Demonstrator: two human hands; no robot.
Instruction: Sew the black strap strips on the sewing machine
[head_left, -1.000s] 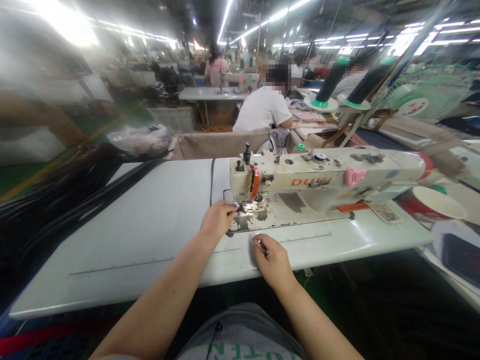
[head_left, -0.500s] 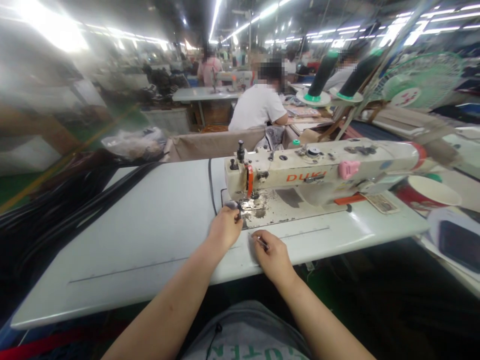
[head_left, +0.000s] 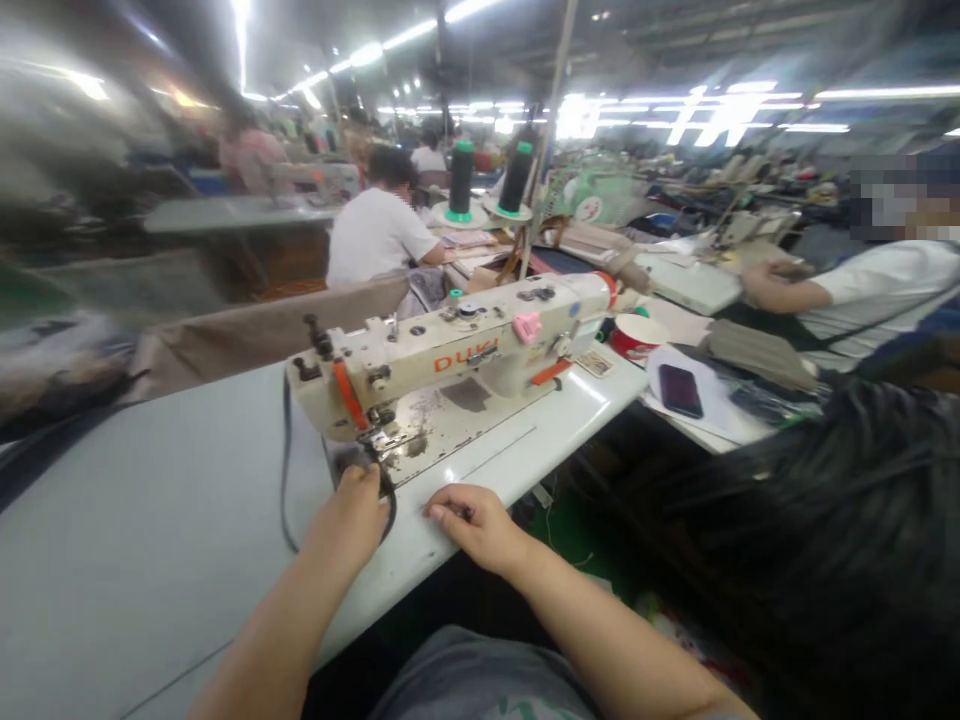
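My left hand (head_left: pixel 354 508) is closed at the needle end of the sewing machine (head_left: pixel 450 335), its fingers pinching a narrow black strip (head_left: pixel 390 498). This strip curves out past the knuckles on the right and runs under the presser foot area. Another stretch of thin black strip (head_left: pixel 286 470) lies bent on the table left of the machine head. Resting near the table's front edge, my right hand (head_left: pixel 472 522) has its fingers curled together. Whatever is inside them is mostly hidden.
A phone (head_left: pixel 679 390) lies on white paper at the right, beside a red and white tub (head_left: pixel 637 335). Two black thread cones (head_left: pixel 461 180) stand behind the machine. Dark strips (head_left: pixel 817 530) are heaped at right. Co-workers sit ahead and at right (head_left: pixel 862 290).
The view has swung to the right, bringing the phone, the dark heap and another co-worker into sight. The black strip now loops out beside my left hand.
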